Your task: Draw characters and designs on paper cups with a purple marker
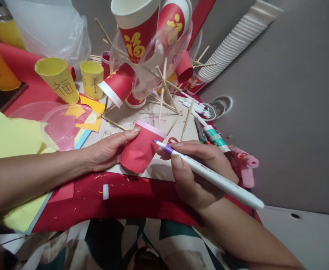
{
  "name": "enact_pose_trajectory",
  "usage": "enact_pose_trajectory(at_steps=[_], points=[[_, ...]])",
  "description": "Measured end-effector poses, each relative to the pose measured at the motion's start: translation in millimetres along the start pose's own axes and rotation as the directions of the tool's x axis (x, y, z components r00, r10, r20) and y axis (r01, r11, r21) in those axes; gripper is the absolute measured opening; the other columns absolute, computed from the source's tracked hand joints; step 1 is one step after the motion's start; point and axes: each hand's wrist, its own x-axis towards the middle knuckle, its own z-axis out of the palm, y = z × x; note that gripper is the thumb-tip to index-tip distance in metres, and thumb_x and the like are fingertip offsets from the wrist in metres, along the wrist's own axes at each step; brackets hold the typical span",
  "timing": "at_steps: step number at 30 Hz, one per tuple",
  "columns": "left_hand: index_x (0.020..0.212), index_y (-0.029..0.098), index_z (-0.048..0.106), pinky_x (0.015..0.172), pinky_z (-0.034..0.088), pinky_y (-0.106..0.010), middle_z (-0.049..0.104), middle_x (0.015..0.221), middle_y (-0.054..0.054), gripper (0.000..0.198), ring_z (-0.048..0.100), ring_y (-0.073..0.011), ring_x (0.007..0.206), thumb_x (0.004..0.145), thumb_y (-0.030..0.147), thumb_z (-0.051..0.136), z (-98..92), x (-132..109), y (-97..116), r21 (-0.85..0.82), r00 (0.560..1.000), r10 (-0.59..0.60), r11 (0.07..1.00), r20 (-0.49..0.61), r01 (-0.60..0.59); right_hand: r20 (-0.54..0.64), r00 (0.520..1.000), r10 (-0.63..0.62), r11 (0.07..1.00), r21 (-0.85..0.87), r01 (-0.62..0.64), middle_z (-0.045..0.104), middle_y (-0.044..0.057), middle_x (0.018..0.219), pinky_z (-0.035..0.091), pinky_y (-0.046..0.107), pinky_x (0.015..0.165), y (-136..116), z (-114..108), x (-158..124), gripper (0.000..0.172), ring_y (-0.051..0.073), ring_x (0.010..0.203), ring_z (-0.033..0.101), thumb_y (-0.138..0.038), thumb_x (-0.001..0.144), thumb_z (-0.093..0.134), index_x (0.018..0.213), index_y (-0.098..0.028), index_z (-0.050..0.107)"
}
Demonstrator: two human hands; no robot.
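My left hand (111, 150) holds a red paper-wrapped cup (140, 150) with a pink band at its rim, the thumb pressed on its side near the rim. Faint purple lines show on the red paper. In my right hand (201, 168) is a white marker (215, 178) with a purple collar, uncapped, its purple tip at the cup's right side; whether it touches the paper I cannot tell. A small white cap (105, 191) lies on the red cloth in front of me.
Yellow cups (59, 84) with drawn characters stand at the back left. A cluster of red printed paper cups (138, 35), clear lids and wooden sticks rises behind. A glue stick (216, 137), a pink glue gun (247, 165) and scissors (200, 131) lie right; a stack of cups (234, 43) leans behind.
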Motion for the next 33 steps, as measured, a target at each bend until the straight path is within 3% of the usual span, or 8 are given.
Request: enact_pose_trajectory(at_steps=[3, 7, 12, 18, 24, 33], points=[[0.107, 0.013, 0.079, 0.101, 0.058, -0.035, 0.083, 0.114, -0.013, 0.038, 0.077, -0.0259, 0.108, 0.094, 0.048, 0.073, 1.2, 0, 0, -0.006, 0.999, -0.001, 1.000, -0.035, 0.001, -0.042, 0.999, 0.008, 1.000, 0.019, -0.007, 0.081, -0.002, 0.089, 0.065, 0.033, 0.063, 1, 0, -3, 0.017, 0.020, 0.072, 0.079, -0.025, 0.089, 0.076, 0.106, -0.026, 0.071], [0.105, 0.014, 0.079, 0.094, 0.060, -0.033, 0.083, 0.108, -0.012, 0.035, 0.077, -0.0224, 0.098, 0.096, 0.047, 0.072, 1.1, 1, -1, -0.019, 0.997, -0.013, 1.000, -0.075, 0.012, 0.021, 0.998, 0.062, 0.998, 0.016, -0.062, 0.081, 0.000, 0.089, 0.064, 0.032, 0.066, -6, 1, -1, 0.015, 0.020, 0.078, 0.080, -0.020, 0.089, 0.074, 0.101, -0.027, 0.069], [0.103, 0.015, 0.080, 0.083, 0.058, -0.027, 0.083, 0.099, -0.008, 0.041, 0.075, -0.0181, 0.086, 0.090, 0.054, 0.077, -2.7, 1, -4, 0.023, 0.996, 0.007, 1.000, -0.084, -0.006, -0.032, 0.999, 0.011, 1.000, -0.004, -0.011, 0.078, 0.001, 0.080, 0.060, 0.031, 0.059, -9, 8, 3, 0.014, 0.020, 0.069, 0.077, -0.018, 0.088, 0.071, 0.097, -0.027, 0.065], [0.106, 0.016, 0.081, 0.090, 0.057, -0.027, 0.083, 0.103, -0.007, 0.045, 0.075, -0.0183, 0.092, 0.086, 0.056, 0.082, -0.9, 0, -4, 0.049, 0.999, 0.036, 0.998, -0.027, -0.035, -0.037, 0.996, -0.078, 0.997, -0.013, 0.078, 0.076, 0.000, 0.077, 0.060, 0.027, 0.056, -4, 13, 5, 0.016, 0.018, 0.067, 0.076, -0.015, 0.086, 0.069, 0.097, -0.025, 0.064], [0.109, 0.018, 0.081, 0.096, 0.058, -0.030, 0.083, 0.111, -0.008, 0.041, 0.076, -0.0209, 0.099, 0.090, 0.054, 0.078, -0.1, 3, -5, 0.060, 0.998, 0.054, 0.997, 0.011, -0.055, -0.044, 0.991, -0.128, 0.991, -0.038, 0.127, 0.076, 0.000, 0.078, 0.061, 0.026, 0.057, -3, 13, 7, 0.015, 0.017, 0.067, 0.077, -0.014, 0.088, 0.068, 0.099, -0.024, 0.065], [0.102, 0.018, 0.082, 0.088, 0.057, -0.026, 0.083, 0.106, -0.006, 0.043, 0.074, -0.0174, 0.093, 0.085, 0.058, 0.082, -0.1, 2, -4, 0.075, 0.999, 0.044, 0.996, -0.009, -0.043, -0.042, 0.984, -0.171, 0.985, -0.046, 0.169, 0.075, 0.000, 0.079, 0.061, 0.029, 0.056, -2, 14, 8, 0.015, 0.017, 0.065, 0.076, -0.011, 0.088, 0.069, 0.099, -0.021, 0.066]])
